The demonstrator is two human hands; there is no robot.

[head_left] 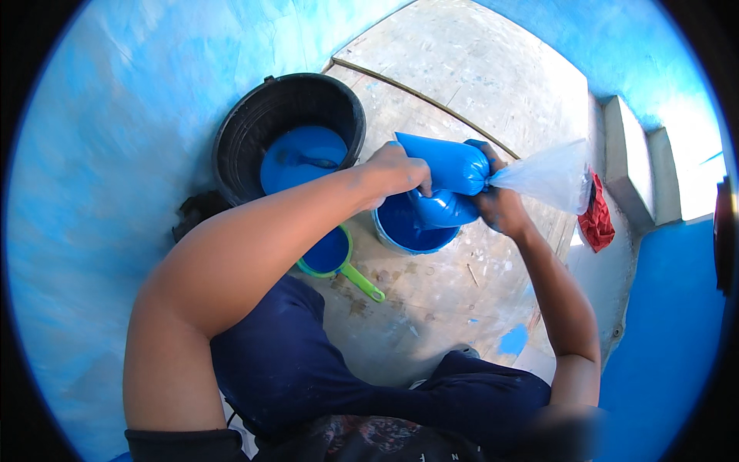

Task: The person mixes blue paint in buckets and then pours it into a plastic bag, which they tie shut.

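Note:
A clear plastic bag (454,164) full of blue paint lies tilted between my hands, tied at its neck, with the loose plastic end fanning out to the right. My left hand (396,175) is closed on the bag's left end. Around the knotted end, my right hand (499,202) grips from the right, its fingers partly hidden behind the bag. A blue bulge hangs below the bag; whether it belongs to the same bag I cannot tell. Directly underneath stands a small pale bucket (387,238) with blue paint inside, partly covered by the bag and my left hand.
A large black tub (239,138) holding blue paint stands at the far left. Nearer me is a green-handled dipper (360,282) with blue paint in it. A red crumpled wrapper (596,219) lies at the right, beside concrete steps (633,165). Paint-spotted boards (462,69) cover the floor.

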